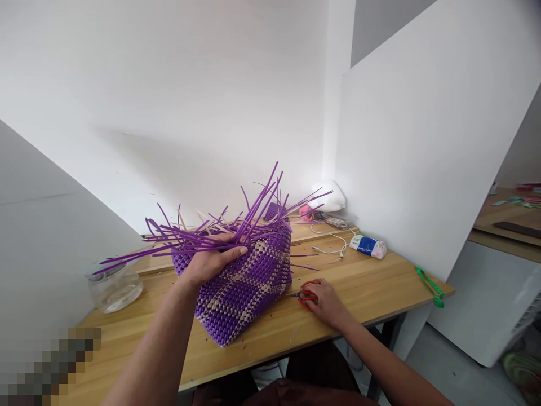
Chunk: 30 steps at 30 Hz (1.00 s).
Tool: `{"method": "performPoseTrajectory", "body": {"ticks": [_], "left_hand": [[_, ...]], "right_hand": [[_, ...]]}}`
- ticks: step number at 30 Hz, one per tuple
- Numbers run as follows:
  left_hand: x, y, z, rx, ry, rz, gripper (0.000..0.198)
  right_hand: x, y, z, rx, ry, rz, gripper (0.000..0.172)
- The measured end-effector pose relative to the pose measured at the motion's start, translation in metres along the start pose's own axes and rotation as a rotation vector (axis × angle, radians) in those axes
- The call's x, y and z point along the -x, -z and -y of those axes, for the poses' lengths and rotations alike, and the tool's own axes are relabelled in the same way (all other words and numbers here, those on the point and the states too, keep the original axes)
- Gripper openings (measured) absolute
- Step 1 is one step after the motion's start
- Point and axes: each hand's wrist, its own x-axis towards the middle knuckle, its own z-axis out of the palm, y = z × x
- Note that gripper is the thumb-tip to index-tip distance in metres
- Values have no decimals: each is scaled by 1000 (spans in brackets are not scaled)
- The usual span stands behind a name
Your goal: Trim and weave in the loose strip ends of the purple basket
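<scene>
A purple and cream woven basket (249, 279) stands tilted on the wooden table, with many loose purple strips (253, 217) sticking out from its top edge. My left hand (213, 262) grips that edge, its thumb lying on the outer wall and its other fingers hidden behind the rim and strips. To the right of the basket, my right hand (325, 301) is closed round the red handles of a pair of pliers (305, 294). The pliers rest low over the tabletop, with their metal tip pointing left at the basket's side.
A clear glass jar (116, 288) stands at the left. Along the back lie a white cable (327, 248), a white plastic bag (332, 196) and a blue and white soft pack (367, 246). A green tape (430, 286) hangs at the right edge. Walls enclose the table.
</scene>
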Motion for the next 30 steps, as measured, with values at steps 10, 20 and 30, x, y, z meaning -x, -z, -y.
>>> {"method": "performPoseTrajectory", "body": {"ticks": [10,20,30], "left_hand": [[2,1,-3,-28,-28,-16,35],[3,0,0,6,65,10,48],[1,-5,-12,-67,40,20,42]], "right_hand": [[6,4,4,143,14,-80,20],[-3,-4,-7,122,-50,-94,20],[-5,-4,-6,60,-100,-87,27]]}}
